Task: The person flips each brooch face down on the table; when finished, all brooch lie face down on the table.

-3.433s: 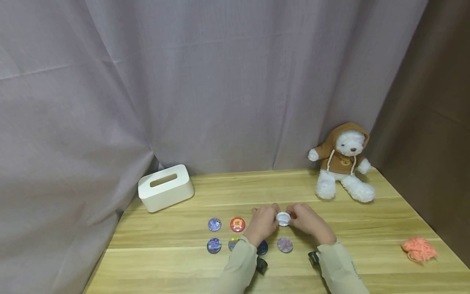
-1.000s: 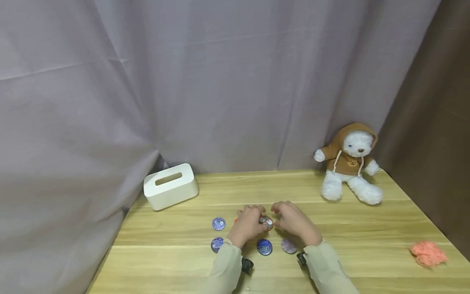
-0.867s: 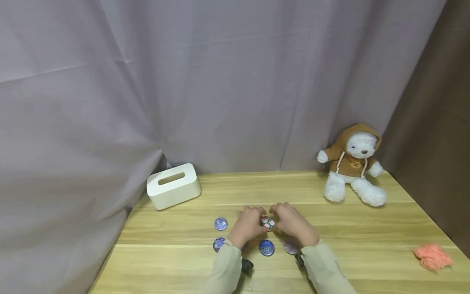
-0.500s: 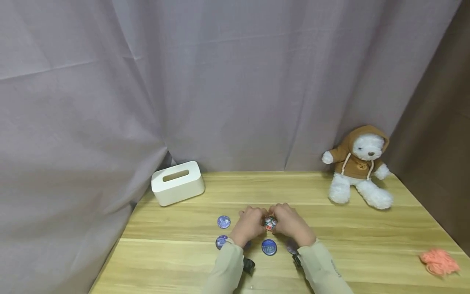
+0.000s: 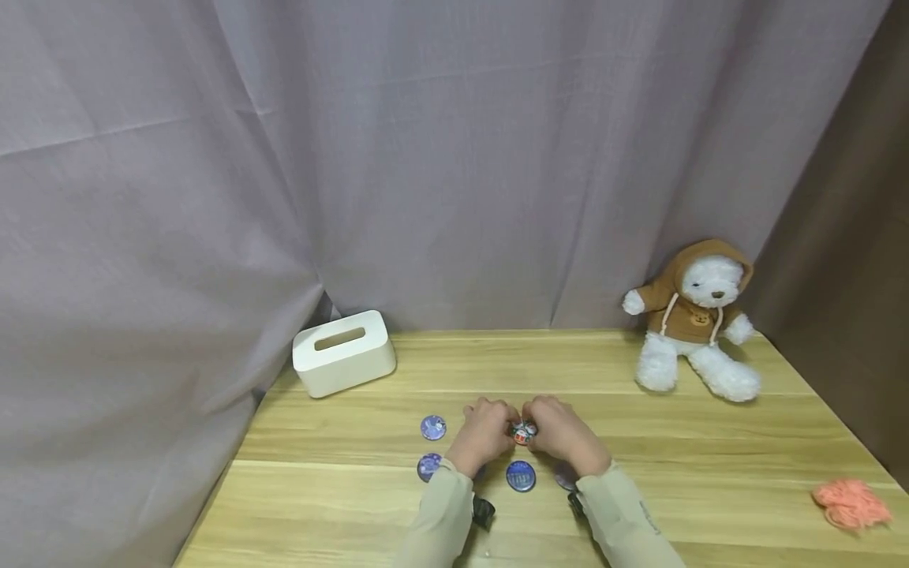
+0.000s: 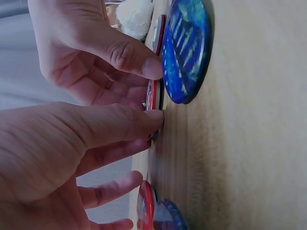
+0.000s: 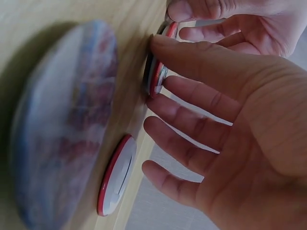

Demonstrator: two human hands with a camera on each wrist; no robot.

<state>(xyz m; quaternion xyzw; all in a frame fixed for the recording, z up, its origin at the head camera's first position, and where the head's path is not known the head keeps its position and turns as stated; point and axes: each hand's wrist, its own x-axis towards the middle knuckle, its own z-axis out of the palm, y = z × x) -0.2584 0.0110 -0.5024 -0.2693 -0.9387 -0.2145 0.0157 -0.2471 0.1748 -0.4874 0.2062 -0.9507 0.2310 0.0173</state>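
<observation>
Between my two hands a round pin badge [image 5: 524, 432] with a red rim and a colourful picture lies at the tabletop. My left hand [image 5: 484, 432] pinches its left edge with thumb and forefinger, the other fingers spread. From the other side my right hand [image 5: 564, 434] pinches the same badge, its remaining fingers loosely bent. Just in front lies a dark blue badge [image 5: 521, 476]. The right wrist view shows a pale badge with a red rim [image 7: 117, 175] and a blurred pinkish-purple badge [image 7: 72, 129] beside the right hand. Near the left fingers is a red badge [image 6: 145, 206].
Two purple badges [image 5: 433, 427] lie left of the left hand. A white tissue box [image 5: 344, 363] stands at the back left. At the back right sits a teddy bear [image 5: 689, 315] in a brown hoodie, with coral yarn [image 5: 851, 503] nearer the right edge.
Earlier both hands held a white round piece further right. They then moved left to the colourful badge; the right hand closed in from slightly apart and now pinches it too. The head view shifted slightly.
</observation>
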